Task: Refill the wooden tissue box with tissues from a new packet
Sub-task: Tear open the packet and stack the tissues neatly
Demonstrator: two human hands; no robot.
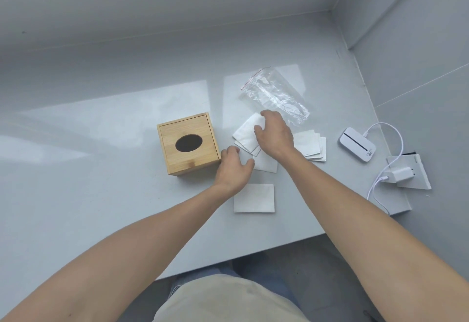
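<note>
A square wooden tissue box (189, 144) with a dark oval slot in its lid stands on the pale table. My left hand (234, 170) rests beside its right side, fingers spread, holding nothing. My right hand (275, 135) lies on a small stack of folded white tissues (245, 135), fingertips curled over its far edge. More folded tissues (311, 146) lie fanned to the right, one tissue (266, 164) sits between my wrists, and a single one (254, 198) lies nearer me. An empty clear zip packet (275, 94) lies behind the tissues.
A white pocket device (356, 148) with a white cable (396, 139) sits at the right, with a plug adapter (402, 174) on a white panel (416, 172). Grey walls close the table's back and right sides. The table's front edge (253, 253) is near my body.
</note>
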